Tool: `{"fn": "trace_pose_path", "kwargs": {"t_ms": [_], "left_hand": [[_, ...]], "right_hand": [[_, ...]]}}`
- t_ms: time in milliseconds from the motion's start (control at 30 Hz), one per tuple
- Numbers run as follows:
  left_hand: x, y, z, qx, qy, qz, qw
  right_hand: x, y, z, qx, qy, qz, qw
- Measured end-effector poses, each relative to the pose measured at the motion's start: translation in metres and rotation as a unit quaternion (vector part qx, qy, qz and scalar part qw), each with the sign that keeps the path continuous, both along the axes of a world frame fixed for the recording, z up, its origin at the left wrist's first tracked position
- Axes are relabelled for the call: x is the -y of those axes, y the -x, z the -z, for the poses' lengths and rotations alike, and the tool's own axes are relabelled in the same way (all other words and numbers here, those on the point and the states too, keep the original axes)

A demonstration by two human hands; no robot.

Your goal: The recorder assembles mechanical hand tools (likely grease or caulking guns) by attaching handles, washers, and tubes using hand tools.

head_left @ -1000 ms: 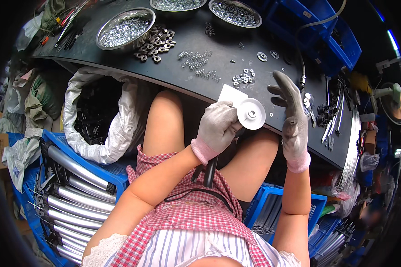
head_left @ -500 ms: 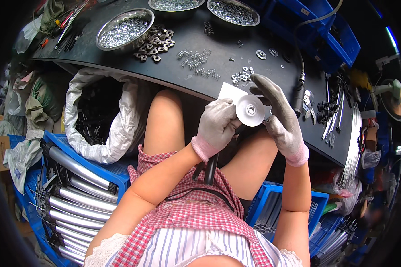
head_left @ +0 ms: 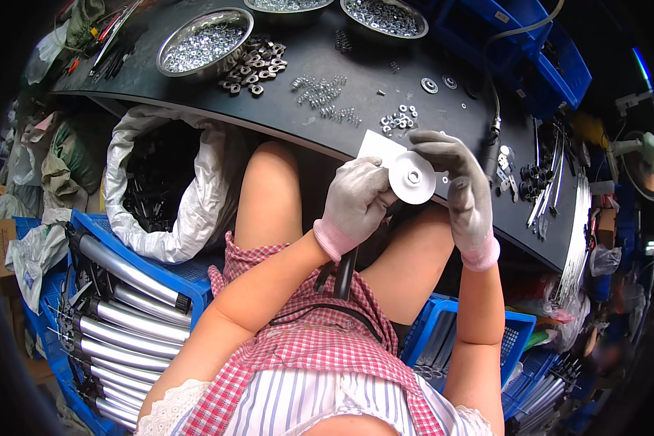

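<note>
The white disc [head_left: 412,176] sits between both gloved hands, just off the near edge of the dark workbench [head_left: 283,109], its flat face turned up toward the camera and the metal hub at its centre showing. The left hand [head_left: 356,203] is curled shut around something beneath the disc; it looks like the top of a dark rod [head_left: 345,272] that runs down between the knees, though the glove hides the join, so I cannot be sure. So the long axis runs from the disc downward, toward the lap. The right hand [head_left: 461,192] has its fingers [head_left: 432,142] bent over the far rim of the disc and the thumb at the near-right rim, pinching it by the edge. Both hands touch the piece; the right does the holding of the disc itself.

Compared with a second ago, the right hand has come in: then it stood open and apart to the right of the disc, fingers spread; now it closes on the rim. The left hand has barely shifted.

A small heap of washers [head_left: 400,120] lies just beyond the right fingertips.
</note>
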State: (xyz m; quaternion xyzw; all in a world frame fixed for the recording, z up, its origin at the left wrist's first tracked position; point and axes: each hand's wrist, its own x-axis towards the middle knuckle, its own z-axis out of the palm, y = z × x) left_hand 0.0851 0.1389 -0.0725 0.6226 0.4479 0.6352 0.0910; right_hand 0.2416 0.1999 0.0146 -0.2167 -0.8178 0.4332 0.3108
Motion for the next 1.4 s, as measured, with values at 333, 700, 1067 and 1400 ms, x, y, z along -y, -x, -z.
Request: {"fn": "trace_pose_path", "kwargs": {"t_ms": [333, 700, 1067, 1400], "left_hand": [[0.001, 0.002, 0.002, 0.004, -0.005, 0.001, 1.000], [-0.006, -0.001, 0.007, 0.044, 0.007, 0.040, 0.998], [-0.001, 0.000, 0.008, 0.036, 0.017, 0.048, 0.998], [-0.002, 0.000, 0.006, 0.053, 0.000, 0.049, 0.997]], "right_hand": [[-0.005, -0.010, -0.014, -0.023, -0.047, 0.031, 0.998], [0.000, 0.026, -0.065, 0.251, -0.283, -0.082, 0.922], [0.004, 0.047, -0.097, 0.519, -0.187, -0.097, 0.829], [0.006, 0.057, -0.100, 0.539, -0.205, -0.114, 0.809]]}}
